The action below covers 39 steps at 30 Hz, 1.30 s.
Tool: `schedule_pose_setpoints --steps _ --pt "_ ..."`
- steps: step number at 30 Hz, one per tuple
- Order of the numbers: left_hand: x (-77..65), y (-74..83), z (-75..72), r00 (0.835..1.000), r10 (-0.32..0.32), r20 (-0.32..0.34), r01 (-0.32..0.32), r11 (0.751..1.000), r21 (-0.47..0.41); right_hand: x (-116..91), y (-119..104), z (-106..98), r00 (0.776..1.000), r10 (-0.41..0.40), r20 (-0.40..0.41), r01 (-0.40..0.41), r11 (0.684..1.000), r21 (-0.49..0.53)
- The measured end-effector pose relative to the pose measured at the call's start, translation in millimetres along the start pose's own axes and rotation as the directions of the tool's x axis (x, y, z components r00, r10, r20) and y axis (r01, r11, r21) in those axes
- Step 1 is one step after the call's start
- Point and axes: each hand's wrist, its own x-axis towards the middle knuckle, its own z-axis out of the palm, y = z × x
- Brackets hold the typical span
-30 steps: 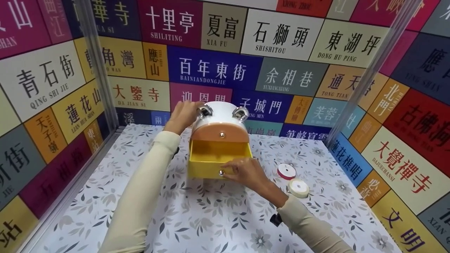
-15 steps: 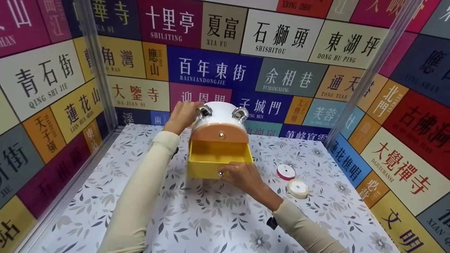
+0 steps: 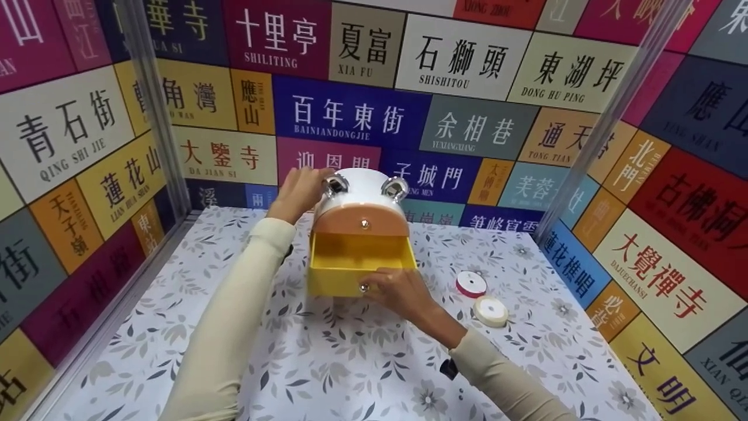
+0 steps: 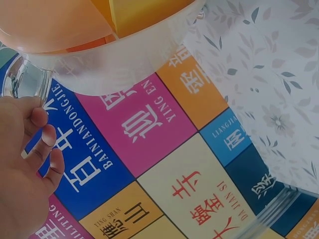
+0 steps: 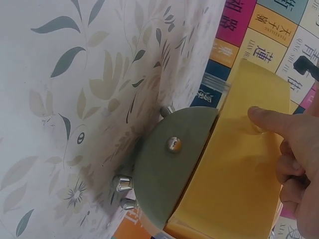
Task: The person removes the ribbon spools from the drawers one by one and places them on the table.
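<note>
A small drawer box has a white rounded top (image 3: 363, 190), two silver rings like ears and an orange upper drawer (image 3: 342, 220). Below, its yellow lower drawer (image 3: 330, 283) stands pulled out, with no contents visible. The left hand (image 3: 297, 196) holds the box at the left silver ring (image 4: 24, 79), fingers curled in the left wrist view. At the yellow drawer's front, the right hand (image 3: 403, 295) pinches the silver knob (image 3: 364, 287) between thumb and finger. From the right wrist, the hand (image 5: 299, 154) largely hides that knob.
Right of the box lie a red-edged ribbon spool (image 3: 471, 283) and a cream ribbon spool (image 3: 491, 311). They rest on a leaf-patterned tabletop (image 3: 350, 362). Panels with Chinese lettering (image 3: 350, 111) stand behind and at both sides.
The right hand's fingers have lowered a little and closed in on the knob. The drawer stays out about as far as before. The left hand keeps its place; the head view shifts slightly.
</note>
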Motion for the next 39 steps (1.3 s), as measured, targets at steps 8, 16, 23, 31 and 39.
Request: schedule_pose_setpoints --steps 8,16,23,31,39 --pt "-1.2 1.0 -1.3 1.000 -0.021 0.019 0.022 1.000 -0.020 0.1 0.2 -0.4 1.000 0.001 -0.005 -0.001 1.000 0.008" --pt "-0.4 -0.5 -4.4 1.000 -0.025 0.019 0.025 1.000 -0.011 4.0 2.5 -0.3 1.000 0.011 0.010 -0.012 1.000 0.029" --pt "-1.0 0.3 -1.7 0.999 -0.022 0.024 0.022 1.000 -0.011 4.0 4.1 3.1 0.999 0.033 0.029 -0.034 0.999 0.021" --pt "-3.5 0.0 -0.7 1.000 -0.019 0.004 0.019 1.000 -0.014 6.2 8.9 7.5 0.999 0.031 0.026 -0.032 0.999 0.038" --pt "-0.9 -0.8 0.1 1.000 -0.018 0.018 0.019 1.000 -0.024 9.1 20.5 14.7 0.997 0.071 -0.003 -0.071 0.996 0.047"
